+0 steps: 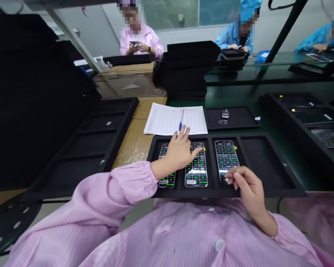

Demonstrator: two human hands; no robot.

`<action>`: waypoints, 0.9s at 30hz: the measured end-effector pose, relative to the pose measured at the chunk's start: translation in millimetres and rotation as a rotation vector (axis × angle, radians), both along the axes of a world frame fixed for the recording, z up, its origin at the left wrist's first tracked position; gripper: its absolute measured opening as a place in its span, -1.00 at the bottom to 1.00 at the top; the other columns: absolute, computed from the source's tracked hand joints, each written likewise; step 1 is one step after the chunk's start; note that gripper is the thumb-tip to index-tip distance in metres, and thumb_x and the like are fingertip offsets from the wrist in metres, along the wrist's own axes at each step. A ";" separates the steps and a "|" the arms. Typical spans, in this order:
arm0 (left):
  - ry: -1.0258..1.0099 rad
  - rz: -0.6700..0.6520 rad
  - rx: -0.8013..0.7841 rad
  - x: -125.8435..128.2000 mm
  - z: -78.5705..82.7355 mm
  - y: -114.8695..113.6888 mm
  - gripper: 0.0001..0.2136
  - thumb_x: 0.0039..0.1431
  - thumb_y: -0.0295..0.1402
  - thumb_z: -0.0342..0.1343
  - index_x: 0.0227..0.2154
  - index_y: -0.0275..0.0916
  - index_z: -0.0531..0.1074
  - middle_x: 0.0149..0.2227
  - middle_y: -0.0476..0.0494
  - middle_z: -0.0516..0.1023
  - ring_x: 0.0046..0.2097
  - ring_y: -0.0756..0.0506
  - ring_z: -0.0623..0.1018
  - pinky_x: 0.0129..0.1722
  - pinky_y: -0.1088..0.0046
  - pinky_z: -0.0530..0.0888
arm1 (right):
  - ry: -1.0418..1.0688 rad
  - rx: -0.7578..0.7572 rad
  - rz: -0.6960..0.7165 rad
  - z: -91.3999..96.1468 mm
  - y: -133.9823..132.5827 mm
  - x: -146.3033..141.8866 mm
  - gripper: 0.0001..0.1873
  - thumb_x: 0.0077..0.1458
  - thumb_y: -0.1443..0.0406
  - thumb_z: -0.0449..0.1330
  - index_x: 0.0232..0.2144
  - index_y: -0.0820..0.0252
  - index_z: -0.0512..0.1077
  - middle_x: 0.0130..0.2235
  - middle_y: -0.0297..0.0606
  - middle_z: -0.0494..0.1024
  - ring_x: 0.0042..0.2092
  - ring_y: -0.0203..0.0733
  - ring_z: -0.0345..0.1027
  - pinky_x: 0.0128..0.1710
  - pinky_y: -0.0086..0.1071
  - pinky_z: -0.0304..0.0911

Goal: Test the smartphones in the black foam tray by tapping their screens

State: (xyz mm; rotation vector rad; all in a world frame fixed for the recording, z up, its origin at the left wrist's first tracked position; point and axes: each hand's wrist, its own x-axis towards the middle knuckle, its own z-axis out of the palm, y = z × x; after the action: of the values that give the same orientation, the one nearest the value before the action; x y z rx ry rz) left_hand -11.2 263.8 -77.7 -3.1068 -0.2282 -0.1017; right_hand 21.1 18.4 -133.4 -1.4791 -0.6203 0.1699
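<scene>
Seemingly a small round piece (pixel 232 171) is pinched in the right hand (pixel 246 183); the phone screen (pixel 225 155) just beneath could be scratched if it is dragged. The left hand (pixel 179 152) lies spread.

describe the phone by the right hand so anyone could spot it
Find the black tray nearest the person. Three lit phones lie in it; take the rightmost phone, third from the left. Only it has the right hand at its bottom edge.

You see a white printed paper sheet (pixel 164 120) with a blue pen (pixel 180 124) lying on it. Farther off stands a stack of black foam trays (pixel 187 70).
</scene>
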 end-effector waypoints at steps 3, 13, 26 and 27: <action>-0.059 -0.038 0.013 -2.8 -4.4 2.8 -0.36 0.38 0.06 -0.15 -0.05 -0.52 0.52 0.41 -0.55 0.07 0.47 -0.42 -0.01 0.40 -0.09 0.09 | -0.015 0.008 0.000 -1.0 -0.3 -0.7 -0.78 0.35 0.25 0.15 -0.35 0.10 0.51 -0.41 -0.37 0.51 -0.40 -0.35 0.35 -0.41 -0.50 0.22; -0.004 0.026 -0.390 4.3 -1.9 16.6 -0.50 0.37 0.06 -0.12 -0.25 -0.33 0.45 0.44 -0.53 -0.01 0.49 -0.37 -0.23 0.42 -0.08 -0.07 | -0.009 0.034 -0.014 -0.4 0.1 -1.4 -0.78 0.33 0.24 0.16 -0.36 0.12 0.52 -0.44 -0.34 0.51 -0.42 -0.30 0.34 -0.41 -0.44 0.25; -0.243 0.128 -1.556 -37.2 5.9 -8.4 -0.44 -0.08 -0.39 0.36 0.00 -0.20 0.28 0.12 -0.28 0.51 0.17 -0.27 0.50 0.17 0.06 0.44 | 0.764 0.257 0.175 27.0 17.3 7.5 -0.74 -0.14 0.33 0.27 -0.59 0.14 0.19 -0.44 -0.37 0.42 -0.59 -0.38 0.16 -0.72 -0.51 0.03; -0.277 0.161 -1.580 -36.3 13.9 -9.3 -0.47 -0.08 -0.38 0.37 -0.03 -0.20 0.30 0.06 -0.23 0.54 0.11 -0.26 0.54 0.10 0.11 0.49 | 0.824 0.256 0.226 28.8 21.0 4.4 -0.77 -0.17 0.35 0.27 -0.53 0.14 0.23 -0.43 -0.39 0.42 -0.59 -0.41 0.13 -0.72 -0.53 0.00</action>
State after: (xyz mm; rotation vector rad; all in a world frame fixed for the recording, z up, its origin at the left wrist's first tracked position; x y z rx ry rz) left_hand -47.5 254.5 -63.8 -4.5573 -0.9712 -0.6174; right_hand 25.5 39.3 -104.6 -0.9641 -0.1208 0.7983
